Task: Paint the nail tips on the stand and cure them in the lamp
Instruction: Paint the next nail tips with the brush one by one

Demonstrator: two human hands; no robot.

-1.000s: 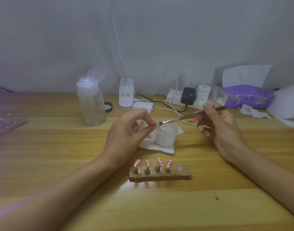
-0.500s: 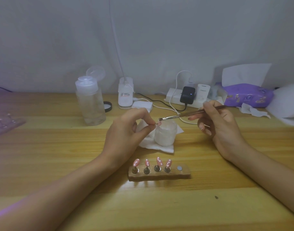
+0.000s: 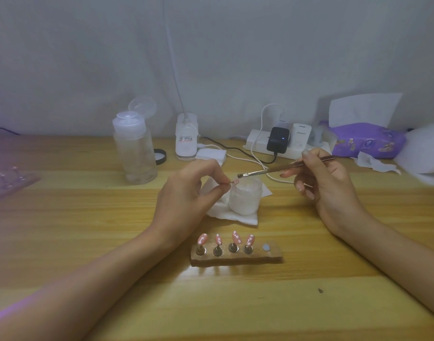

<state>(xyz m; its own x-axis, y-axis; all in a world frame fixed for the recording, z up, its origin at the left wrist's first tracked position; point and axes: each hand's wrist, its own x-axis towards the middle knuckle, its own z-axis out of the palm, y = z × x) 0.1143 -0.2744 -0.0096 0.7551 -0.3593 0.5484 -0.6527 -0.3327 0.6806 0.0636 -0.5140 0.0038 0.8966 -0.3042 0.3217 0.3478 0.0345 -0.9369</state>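
- Nail tips (image 3: 233,238): four painted on the stand (image 3: 235,260), fifth spot (image 3: 266,247) bare.
- Left hand (image 3: 186,195) pinches the last tip (image 3: 234,182), right hand (image 3: 329,185) pinches the brush (image 3: 265,171).
- Curing likely to come.

A small wooden stand (image 3: 236,259) lies crosswise on the worktop (image 3: 88,230), toward its near edge. Four metal pegs (image 3: 217,251) rise from it in a row, and each carries one of the pink nail tips (image 3: 236,237) dotted with white, standing up or leaning slightly. At the stand's right end sits a bare round metal disc (image 3: 266,247). A fifth tip (image 3: 234,182), small and pink, is pinched at the fingertips of the left hand (image 3: 186,195), raised behind the stand. The thin brush (image 3: 272,169) in the right hand (image 3: 326,185) slants down leftward, its bristles just beside that tip.
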